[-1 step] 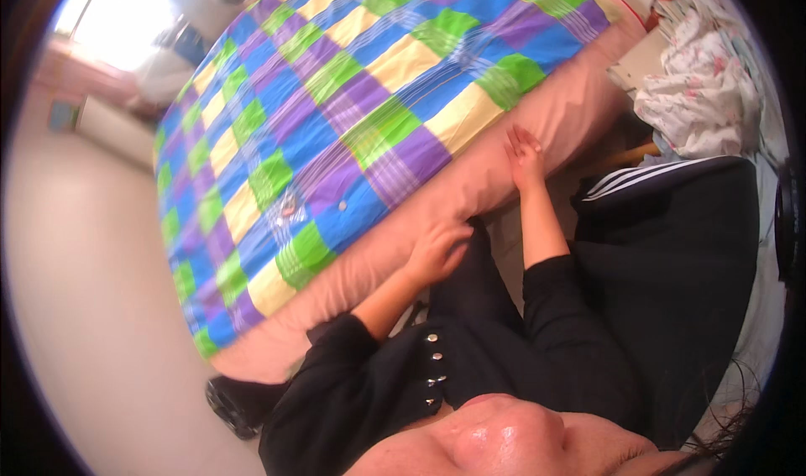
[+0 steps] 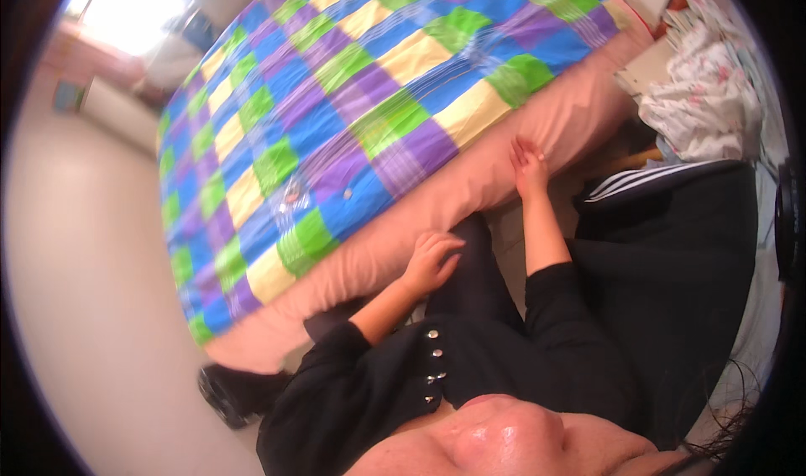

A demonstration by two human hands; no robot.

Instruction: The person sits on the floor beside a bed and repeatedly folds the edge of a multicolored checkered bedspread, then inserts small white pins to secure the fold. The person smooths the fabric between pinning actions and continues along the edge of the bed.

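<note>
A bed covered with a checked blanket (image 2: 336, 98) in blue, green, purple and yellow lies before me. Its side is wrapped in a pink sheet (image 2: 369, 262). My left hand (image 2: 431, 262) is near that side, palm down, fingers loosely bent and apart, holding nothing. Farther right, my right hand (image 2: 529, 167) has its fingers stretched out and empty by the pink sheet; whether it touches the cloth I cannot tell. On the blanket lie a small clear plastic packet (image 2: 291, 192) and a tiny pale round thing (image 2: 348, 194).
At the right, a crumpled white flowered cloth (image 2: 701, 98) lies beside a pale board (image 2: 645, 71). Black fabric with white stripes (image 2: 672, 232) spreads below it. A black shoe (image 2: 220, 396) shows at the lower left, on the pale floor (image 2: 84, 266). A bright window is at the upper left.
Both hands have drawn back slightly from the bed's side, toward my body. The view has shifted a little, so the bed appears slightly higher and farther right.
</note>
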